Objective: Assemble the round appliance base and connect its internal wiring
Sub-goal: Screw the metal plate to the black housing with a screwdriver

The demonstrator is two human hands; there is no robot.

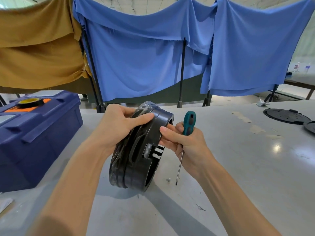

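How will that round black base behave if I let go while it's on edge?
Probably roll or tip flat: the round base stands on its rim on the table, steadied only by the left hand and the right hand gripping the screwdriver. Its glossy plastic wrap looks slippery. It seems rigid, holding shape.
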